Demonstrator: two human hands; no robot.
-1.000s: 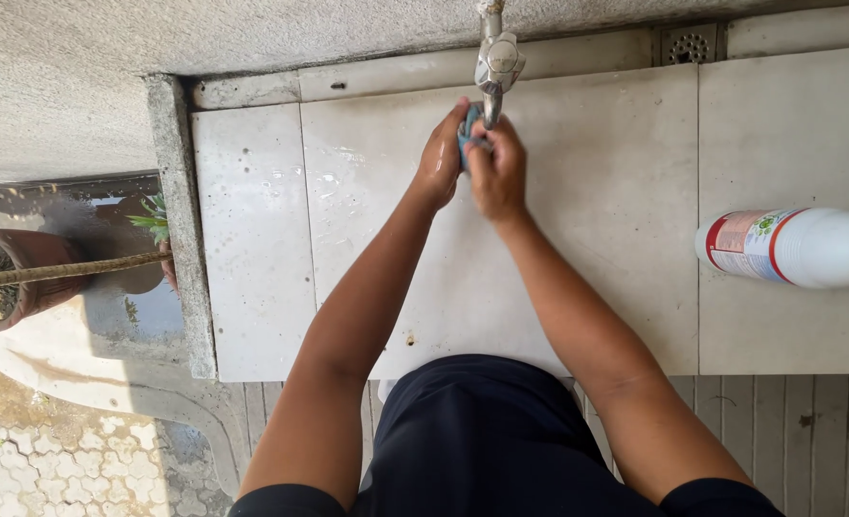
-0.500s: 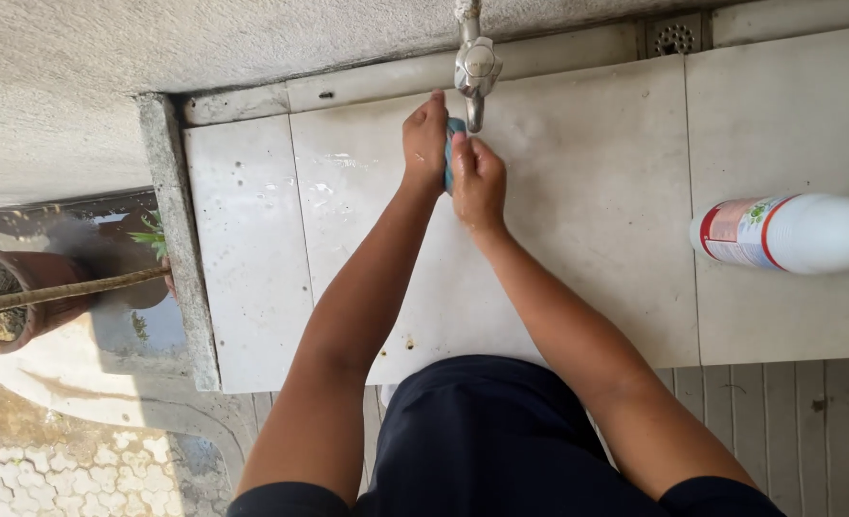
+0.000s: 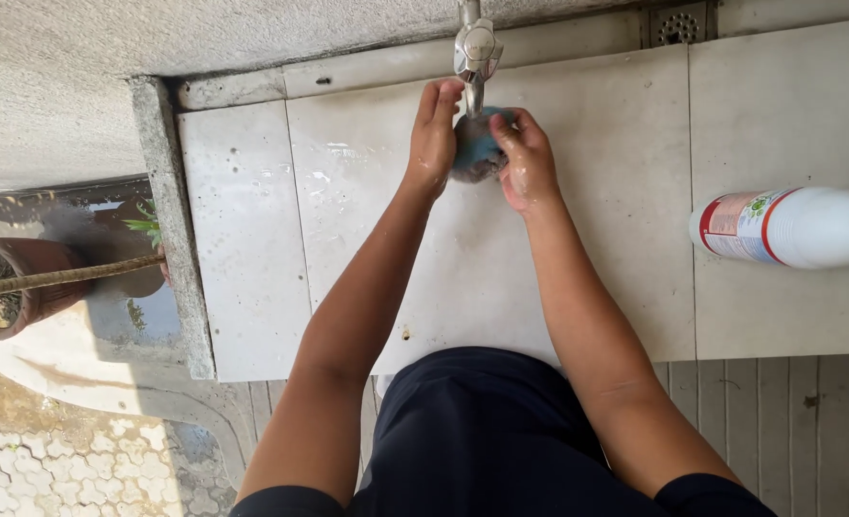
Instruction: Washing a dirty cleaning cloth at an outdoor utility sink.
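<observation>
Head view looked straight down on a pale tiled counter (image 3: 252, 249), where both hands met under a metal tap (image 3: 475, 50) near the back wall. Between them sat a small blue-grey sponge (image 3: 477, 148), wet and directly below the spout. The left hand (image 3: 434, 134) pressed flat against the sponge's left side, fingers stretched up beside the tap. The right hand (image 3: 528, 163) curled around the sponge from the right, fingers wrapped over its top, so the sponge was gripped between the two palms.

To the right, well apart from the hands, a white plastic bottle (image 3: 807, 228) with a red-edged label lay on its side, its far end cut off by the frame. Bare tile lay open between the bottle and the right forearm, and more on the left as far as the raised concrete kerb (image 3: 171, 230) that bounded the counter. Beyond that kerb stood a terracotta plant pot (image 3: 22, 278) on wet ground. A drain grate (image 3: 678, 24) sat in the back corner.
</observation>
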